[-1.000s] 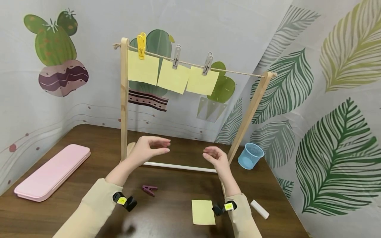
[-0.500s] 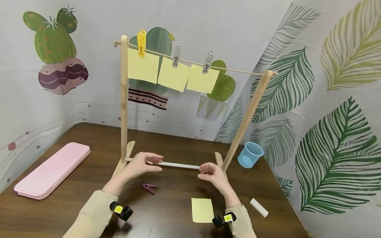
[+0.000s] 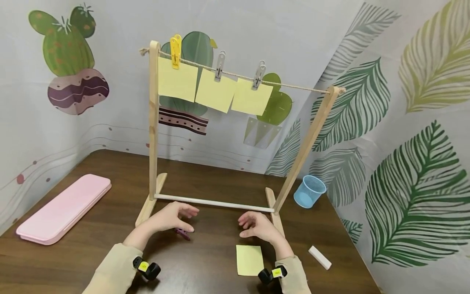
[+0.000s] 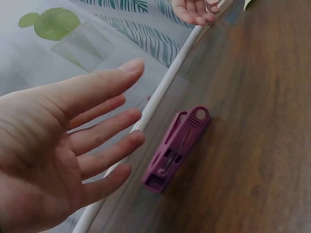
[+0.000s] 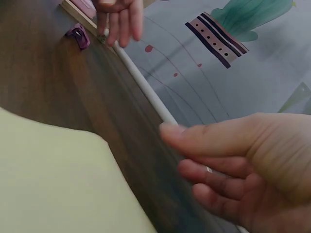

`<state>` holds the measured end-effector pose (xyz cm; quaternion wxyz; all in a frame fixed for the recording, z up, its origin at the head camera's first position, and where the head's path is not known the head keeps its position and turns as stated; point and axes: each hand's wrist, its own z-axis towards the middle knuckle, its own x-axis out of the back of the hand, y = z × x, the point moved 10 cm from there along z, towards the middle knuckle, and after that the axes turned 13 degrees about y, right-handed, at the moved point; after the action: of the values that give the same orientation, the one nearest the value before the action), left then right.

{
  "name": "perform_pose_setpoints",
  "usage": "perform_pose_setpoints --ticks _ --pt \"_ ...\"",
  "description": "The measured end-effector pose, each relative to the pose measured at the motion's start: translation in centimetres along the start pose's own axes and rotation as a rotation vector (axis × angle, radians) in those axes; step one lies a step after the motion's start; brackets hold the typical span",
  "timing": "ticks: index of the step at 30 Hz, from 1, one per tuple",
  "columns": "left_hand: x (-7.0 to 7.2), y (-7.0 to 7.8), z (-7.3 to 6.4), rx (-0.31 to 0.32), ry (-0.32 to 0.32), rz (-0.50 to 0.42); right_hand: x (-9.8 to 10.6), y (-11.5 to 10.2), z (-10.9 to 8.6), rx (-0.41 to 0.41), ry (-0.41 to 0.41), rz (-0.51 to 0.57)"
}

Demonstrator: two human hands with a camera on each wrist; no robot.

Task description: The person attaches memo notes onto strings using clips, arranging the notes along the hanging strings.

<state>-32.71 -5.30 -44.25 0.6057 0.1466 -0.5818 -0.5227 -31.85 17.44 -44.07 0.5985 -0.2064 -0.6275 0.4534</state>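
My left hand hovers over a purple clothespin on the table, its fingers relaxed and holding nothing. In the head view the hand partly hides the clothespin. To the right, my right hand is just beyond a loose yellow sticky note, fingers loosely bent with nothing between them. Above and behind the hands, a yellow clothespin and two grey clothespins, one in the middle and one at right, fasten three yellow notes to a rope.
The rope spans a wooden frame with a white crossbar near the table. A pink case lies at left. A blue mesh cup and a white block are at right. A patterned curtain stands behind.
Both hands have come down from in front of the crossbar toward the tabletop, the left one to the clothespin, the right one close to the loose note. Nothing has been picked up.
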Motion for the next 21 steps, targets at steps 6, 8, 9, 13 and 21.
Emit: perform_pose_setpoints --ticks 6,8,9,13,21 --pt "-0.9 -0.8 -0.6 0.024 -0.066 0.030 -1.6 2.3 0.6 0.021 -0.085 -0.074" --pt "-1.1 -0.8 -0.8 0.029 -0.085 0.038 -1.9 2.4 0.6 0.026 -0.105 -0.077" --pt "-1.1 -0.8 -0.8 0.030 -0.089 0.041 -2.1 2.4 0.6 0.028 -0.115 -0.082" --pt "-1.3 -0.7 -1.0 0.023 -0.093 0.047 -2.4 2.4 0.2 0.029 -0.145 -0.080" --pt "-1.3 -1.0 -1.2 0.035 -0.077 0.049 -3.2 2.0 0.2 0.057 -0.190 -0.092"
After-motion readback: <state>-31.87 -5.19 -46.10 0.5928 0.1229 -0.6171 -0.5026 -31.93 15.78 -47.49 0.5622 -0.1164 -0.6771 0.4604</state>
